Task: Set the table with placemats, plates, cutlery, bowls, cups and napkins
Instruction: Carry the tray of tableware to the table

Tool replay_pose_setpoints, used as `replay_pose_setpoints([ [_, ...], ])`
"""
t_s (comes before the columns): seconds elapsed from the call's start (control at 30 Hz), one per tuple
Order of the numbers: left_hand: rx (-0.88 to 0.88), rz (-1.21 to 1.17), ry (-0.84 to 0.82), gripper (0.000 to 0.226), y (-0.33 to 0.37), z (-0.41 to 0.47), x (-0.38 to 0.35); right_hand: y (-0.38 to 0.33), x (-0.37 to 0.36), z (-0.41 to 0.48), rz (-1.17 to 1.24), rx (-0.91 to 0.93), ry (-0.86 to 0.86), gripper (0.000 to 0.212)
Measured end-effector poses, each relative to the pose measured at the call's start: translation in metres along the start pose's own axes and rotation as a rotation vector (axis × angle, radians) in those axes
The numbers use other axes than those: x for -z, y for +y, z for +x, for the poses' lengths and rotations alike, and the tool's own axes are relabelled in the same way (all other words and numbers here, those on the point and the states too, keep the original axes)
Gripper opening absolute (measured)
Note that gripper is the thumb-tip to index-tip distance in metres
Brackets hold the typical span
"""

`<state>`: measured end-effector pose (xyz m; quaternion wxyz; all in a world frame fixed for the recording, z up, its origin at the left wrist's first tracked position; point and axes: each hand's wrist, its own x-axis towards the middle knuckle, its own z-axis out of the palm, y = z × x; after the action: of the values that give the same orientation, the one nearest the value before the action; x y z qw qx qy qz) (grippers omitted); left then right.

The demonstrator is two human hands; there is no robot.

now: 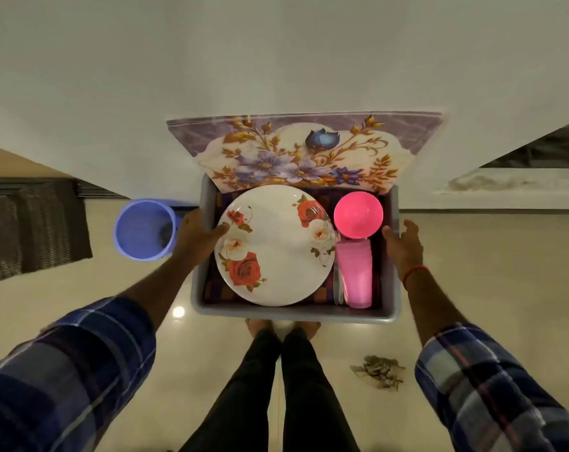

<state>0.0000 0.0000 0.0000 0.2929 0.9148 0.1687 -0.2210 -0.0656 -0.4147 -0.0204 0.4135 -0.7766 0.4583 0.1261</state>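
Grey plastic tray (296,316) lies between hands: left hand (195,236) grips left rim, right hand (403,244) loose-fingered beside right rim; white surface (276,60) ahead.

No text, label, brand, number or sign can be read anywhere; the plate (274,246) and placemat (302,154) carry only flower patterns.

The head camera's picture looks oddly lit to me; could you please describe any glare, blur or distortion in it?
Head view: dim, warm light; a small glare spot on the glossy floor; the pink bowl glows, nearly blown out; the wide-angle lens stretches the checked sleeves at the bottom corners; the plate is fairly sharp.
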Motion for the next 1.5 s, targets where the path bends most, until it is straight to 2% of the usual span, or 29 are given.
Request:
replay_pose_setpoints([
  [0.1, 0.055, -0.082, 0.011, 0.072, 0.005, 0.007, -0.015, -0.002, -0.008, 0.011, 0.040, -0.016, -0.007, 0.056],
  [0.23, 0.136, -0.148, 0.036, 0.093, -0.001, 0.020, -0.030, 0.002, -0.016, 0.020, -0.109, 0.050, 0.046, 0.036],
  [0.43, 0.248, -0.209, 0.062, 0.067, -0.006, 0.034, -0.030, 0.004, -0.014, 0.022, -0.150, 0.079, 0.077, 0.031],
  [0.57, 0.302, -0.281, 0.017, 0.075, -0.008, 0.039, -0.018, -0.001, -0.010, 0.014, -0.147, 0.079, 0.076, 0.031],
  [0.7, 0.289, -0.295, 0.008, 0.079, 0.005, 0.030, -0.005, 0.002, 0.001, -0.005, -0.125, 0.077, 0.111, 0.030],
  [0.83, 0.243, -0.209, 0.008, 0.086, 0.029, 0.010, 0.016, 0.006, 0.023, -0.030, -0.054, 0.058, 0.142, 0.030],
  [1.2, 0.214, -0.179, -0.066, 0.097, 0.110, -0.057, 0.060, 0.024, 0.117, -0.106, -0.028, 0.003, 0.237, 0.032],
  [1.37, 0.104, -0.175, -0.101, 0.071, 0.145, -0.079, 0.060, 0.048, 0.149, -0.140, -0.004, -0.045, 0.313, 0.031],
  [1.5, 0.025, -0.180, -0.150, 0.065, 0.173, -0.098, 0.061, 0.069, 0.170, -0.173, 0.038, -0.095, 0.391, 0.028],
])
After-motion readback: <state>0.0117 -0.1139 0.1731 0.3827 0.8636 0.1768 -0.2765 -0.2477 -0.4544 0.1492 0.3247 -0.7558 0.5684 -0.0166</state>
